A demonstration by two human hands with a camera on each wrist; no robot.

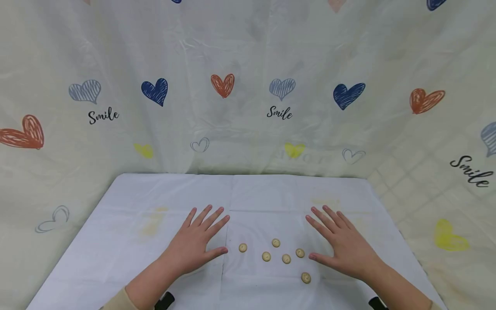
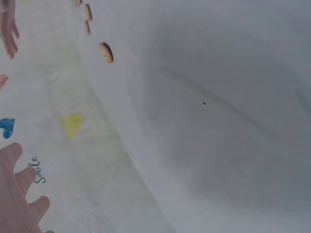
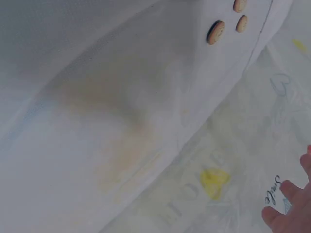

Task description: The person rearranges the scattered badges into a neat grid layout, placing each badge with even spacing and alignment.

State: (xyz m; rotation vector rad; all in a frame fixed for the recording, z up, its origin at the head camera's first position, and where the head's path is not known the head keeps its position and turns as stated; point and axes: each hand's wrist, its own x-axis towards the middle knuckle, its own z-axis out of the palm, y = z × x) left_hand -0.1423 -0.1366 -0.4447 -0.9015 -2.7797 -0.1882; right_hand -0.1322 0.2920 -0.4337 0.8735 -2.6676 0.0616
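Several round, pale wooden buttons lie scattered on the white cloth between the two hands. The leftmost button [image 1: 243, 247] is nearest to my left hand [image 1: 197, 241], whose fingers are spread and straight with nothing held. My right hand [image 1: 342, 245] also has its fingers spread, and its thumb tip points at a button [image 1: 300, 253] close by. Closest to the front lies another button [image 1: 305, 277]. In the left wrist view one button [image 2: 106, 53] shows at the upper left; the right wrist view has a button [image 3: 215, 32] near the top.
A white cloth [image 1: 263, 193] covers the table, with faint yellowish stains. Behind and beside it hangs a pale curtain [image 1: 248, 51] printed with hearts and the word Smile. Dark wrist-camera parts [image 1: 164, 300] show at both forearms.
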